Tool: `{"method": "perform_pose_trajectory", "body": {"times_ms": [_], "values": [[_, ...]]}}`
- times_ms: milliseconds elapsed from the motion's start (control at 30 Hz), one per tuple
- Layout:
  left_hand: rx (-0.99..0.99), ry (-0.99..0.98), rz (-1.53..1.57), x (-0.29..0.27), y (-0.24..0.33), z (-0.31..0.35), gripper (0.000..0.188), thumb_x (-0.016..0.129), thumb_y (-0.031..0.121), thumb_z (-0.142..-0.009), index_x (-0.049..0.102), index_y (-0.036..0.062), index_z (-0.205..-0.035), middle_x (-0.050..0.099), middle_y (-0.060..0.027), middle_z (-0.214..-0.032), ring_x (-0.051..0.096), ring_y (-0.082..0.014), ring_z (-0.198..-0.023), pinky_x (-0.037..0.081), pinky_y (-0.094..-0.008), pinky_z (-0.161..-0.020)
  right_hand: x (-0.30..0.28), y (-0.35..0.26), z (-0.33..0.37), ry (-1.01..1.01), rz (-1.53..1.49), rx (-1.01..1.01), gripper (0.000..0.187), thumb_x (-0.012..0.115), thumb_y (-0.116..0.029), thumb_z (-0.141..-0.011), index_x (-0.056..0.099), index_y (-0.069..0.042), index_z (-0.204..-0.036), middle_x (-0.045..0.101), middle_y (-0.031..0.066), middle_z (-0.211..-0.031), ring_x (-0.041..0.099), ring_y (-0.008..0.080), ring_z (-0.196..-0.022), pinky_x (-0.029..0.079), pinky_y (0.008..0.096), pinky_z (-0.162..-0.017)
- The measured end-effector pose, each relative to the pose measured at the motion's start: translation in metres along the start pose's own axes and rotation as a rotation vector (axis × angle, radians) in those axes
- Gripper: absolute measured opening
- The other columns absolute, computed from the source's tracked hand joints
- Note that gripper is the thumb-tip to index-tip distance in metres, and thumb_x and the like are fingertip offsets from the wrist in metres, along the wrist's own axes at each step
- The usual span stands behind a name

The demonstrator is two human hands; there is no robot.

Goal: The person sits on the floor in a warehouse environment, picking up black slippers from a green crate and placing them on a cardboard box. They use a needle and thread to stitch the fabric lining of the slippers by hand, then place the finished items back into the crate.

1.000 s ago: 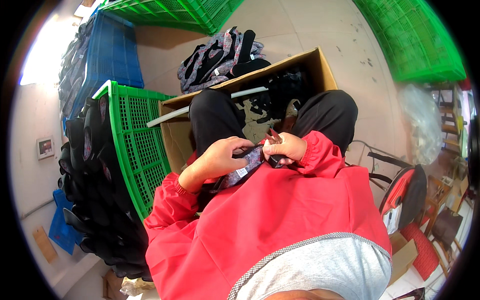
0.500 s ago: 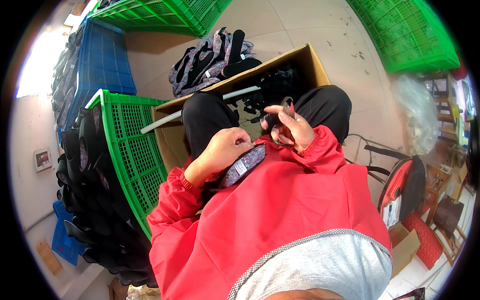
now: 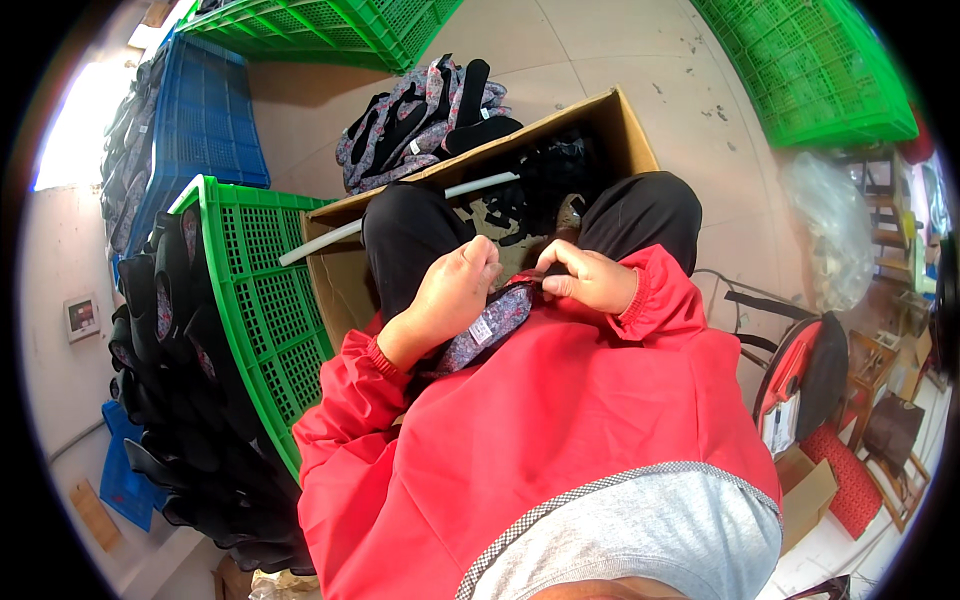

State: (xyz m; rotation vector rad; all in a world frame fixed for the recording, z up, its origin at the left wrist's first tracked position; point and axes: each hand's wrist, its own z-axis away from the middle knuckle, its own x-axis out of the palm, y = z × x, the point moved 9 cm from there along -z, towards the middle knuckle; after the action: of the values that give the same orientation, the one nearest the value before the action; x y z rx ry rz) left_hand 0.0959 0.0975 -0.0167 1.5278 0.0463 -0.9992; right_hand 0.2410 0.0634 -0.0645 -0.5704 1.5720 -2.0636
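White label [image 3: 480, 332] on grey patterned fabric piece [image 3: 511, 313], print too tiny to read. Piece mid-dial, between hands. Left hand [image 3: 450, 288] curled nearly closed over it, right hand [image 3: 590, 281] in loose pinch at its 1 o'clock tip; can't tell what either grips. Cardboard box [image 3: 633, 137], 12 o'clock: black scraps [image 3: 558, 165]. Green crate [image 3: 262, 270], 9 o'clock: heaped black pieces [image 3: 180, 400].

A green plastic lattice crate [image 3: 820, 75] is placed far right, a clear plastic bag [image 3: 835, 235] nearer; a white square plate [image 3: 81, 317] is mounted at left.
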Motion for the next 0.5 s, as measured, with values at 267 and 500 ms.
{"method": "perform_pose_trajectory", "body": {"times_ms": [267,500], "values": [[0.001,0.017,-0.012,0.001,0.001,0.000,0.008,0.055,0.006,-0.094,0.049,0.0025,-0.090,0.057,-0.0109,-0.070,0.061,-0.0241,-0.063,0.049,-0.0352,-0.059,0.007,-0.021,-0.008,-0.091,0.338,0.145,0.033,0.061,-0.037,-0.093,0.057,-0.005,-0.101,0.072,0.0102,-0.086,0.069,0.0271,-0.083,0.050,0.0367,-0.074],[0.031,0.046,-0.038,0.000,0.005,0.000,0.009,0.056,0.008,-0.094,0.049,0.0031,-0.090,0.057,-0.0111,-0.070,0.061,-0.0254,-0.062,0.048,-0.0362,-0.058,0.009,-0.034,-0.014,-0.101,0.515,0.138,0.031,0.061,-0.037,-0.091,0.059,-0.007,-0.100,0.072,0.0098,-0.086,0.068,0.0312,-0.085,0.050,0.0409,-0.073]]}}
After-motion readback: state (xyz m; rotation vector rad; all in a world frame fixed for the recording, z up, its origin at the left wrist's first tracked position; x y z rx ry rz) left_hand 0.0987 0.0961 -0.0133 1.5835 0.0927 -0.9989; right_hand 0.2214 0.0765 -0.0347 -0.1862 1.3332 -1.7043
